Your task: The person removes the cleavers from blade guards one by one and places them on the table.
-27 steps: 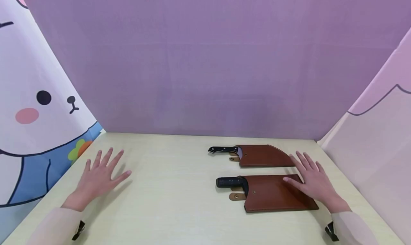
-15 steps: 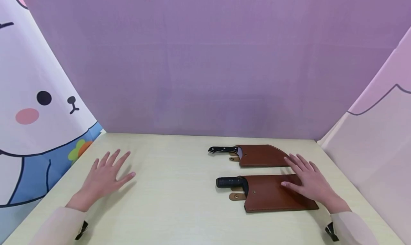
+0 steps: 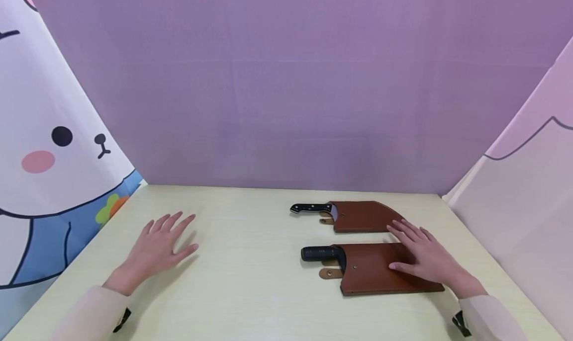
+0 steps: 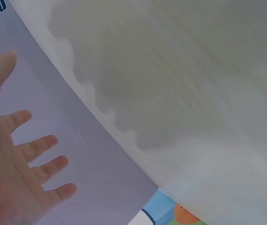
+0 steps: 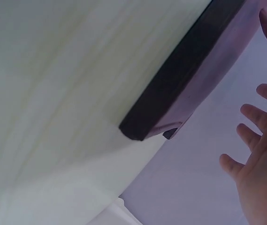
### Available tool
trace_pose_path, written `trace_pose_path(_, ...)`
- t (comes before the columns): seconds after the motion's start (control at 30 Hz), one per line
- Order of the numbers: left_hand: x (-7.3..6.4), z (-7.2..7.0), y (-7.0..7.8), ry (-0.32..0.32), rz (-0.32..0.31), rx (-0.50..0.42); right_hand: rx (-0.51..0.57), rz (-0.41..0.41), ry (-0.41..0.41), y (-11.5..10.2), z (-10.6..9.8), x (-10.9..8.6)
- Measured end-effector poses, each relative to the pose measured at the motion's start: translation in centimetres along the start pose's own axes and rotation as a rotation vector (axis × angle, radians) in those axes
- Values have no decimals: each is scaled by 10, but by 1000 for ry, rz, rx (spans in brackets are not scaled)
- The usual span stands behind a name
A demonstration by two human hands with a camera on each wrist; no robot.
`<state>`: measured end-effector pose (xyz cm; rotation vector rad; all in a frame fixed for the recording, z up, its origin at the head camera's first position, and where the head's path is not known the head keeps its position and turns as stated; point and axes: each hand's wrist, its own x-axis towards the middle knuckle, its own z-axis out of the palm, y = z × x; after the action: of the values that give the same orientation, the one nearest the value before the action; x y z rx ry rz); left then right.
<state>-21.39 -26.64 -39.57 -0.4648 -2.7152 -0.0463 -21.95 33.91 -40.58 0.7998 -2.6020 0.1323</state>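
Two knives in brown leather sheaths lie on the table, handles pointing left. The rear knife has a black riveted handle (image 3: pixel 312 208), and its sheath (image 3: pixel 367 216) narrows toward the right. In front lies a wider knife with a ridged black handle (image 3: pixel 320 253) in a squarish sheath (image 3: pixel 376 271). My right hand (image 3: pixel 427 256) hovers over the right part of the front sheath, fingers spread, holding nothing; its fingertips overlap the rear sheath's corner in the head view. Far to the left, my left hand (image 3: pixel 154 251) is held above the table with fingers spread, holding nothing.
The pale table (image 3: pixel 250 291) meets a purple cloth wall (image 3: pixel 286 92) at the back. A cartoon-printed sheet (image 3: pixel 58 107) borders the left side, and a pink and white sheet (image 3: pixel 524 192) the right. Strap tabs (image 3: pixel 330 273) stick out from the front sheath's left end.
My left hand has moved right and slightly toward me. The right hand has shifted a little left and nearer over the front sheath. Both knives have stayed in place.
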Motion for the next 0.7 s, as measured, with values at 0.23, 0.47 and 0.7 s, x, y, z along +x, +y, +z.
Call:
trace_pose_path(0.23,3,4,8,19,41,-12,25,-38,-16,-5,0,2)
trace_pose_path(0.47,7,9,17,29,89,-31,40,-64,-50,-12,0,4)
trace_pose_path(0.7,12,12,31,52,148,-26,68,-67,-78,-17,0,5)
